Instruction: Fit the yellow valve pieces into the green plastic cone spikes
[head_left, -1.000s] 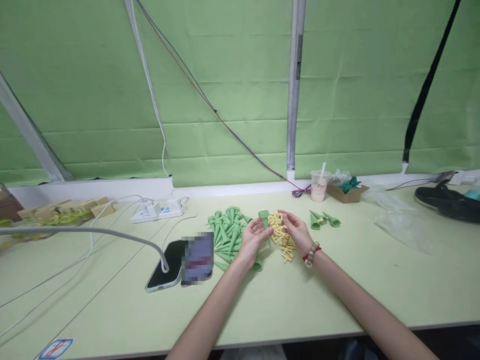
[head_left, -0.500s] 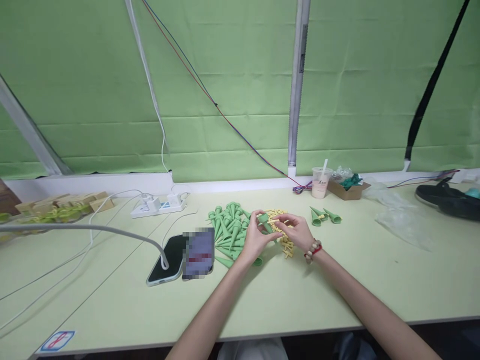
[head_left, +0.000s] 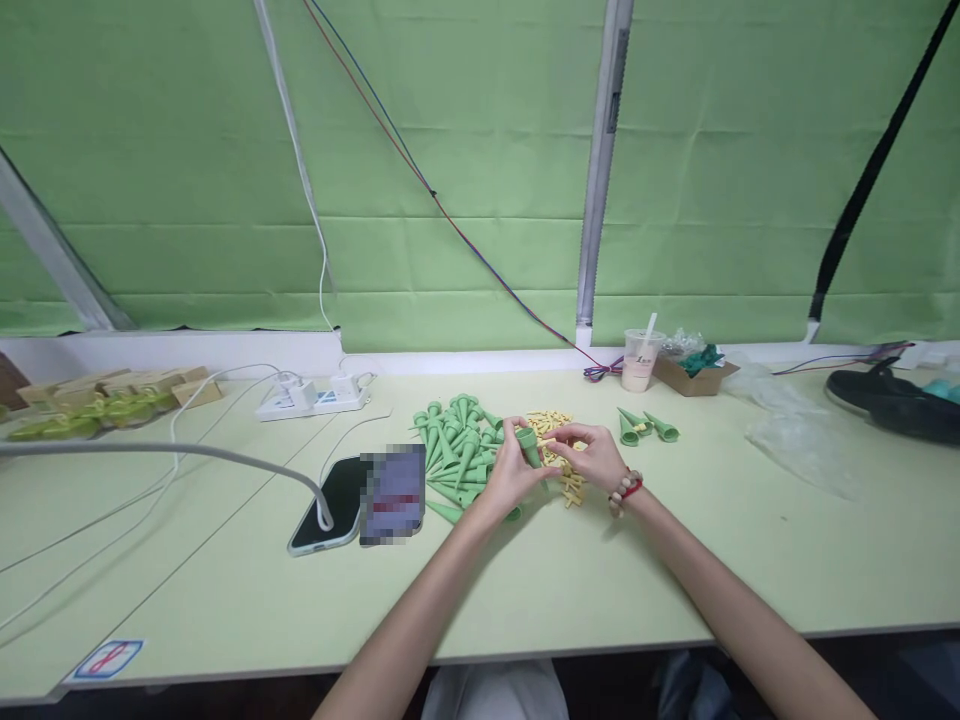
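My left hand (head_left: 508,470) is closed around a green cone (head_left: 529,445), holding it just above the table. My right hand (head_left: 596,455), with a bead bracelet at the wrist, pinches a small yellow piece at the cone's open end. Under and left of my hands lies a pile of green cones (head_left: 454,445). A heap of small yellow pieces (head_left: 559,462) lies between and behind my hands. A few green cones with yellow parts (head_left: 646,427) lie apart to the right.
A phone (head_left: 334,505) on a cable lies to the left, with a power strip (head_left: 311,398) behind it. A drink cup (head_left: 640,360), a cardboard box (head_left: 691,375), a plastic bag (head_left: 795,425) and a dark shoe (head_left: 892,400) stand at the back right. Wooden blocks (head_left: 112,390) sit far left.
Both hands have come closer together; the right hand has brought a yellow piece to the cone held in the left. The camera has tilted slightly.
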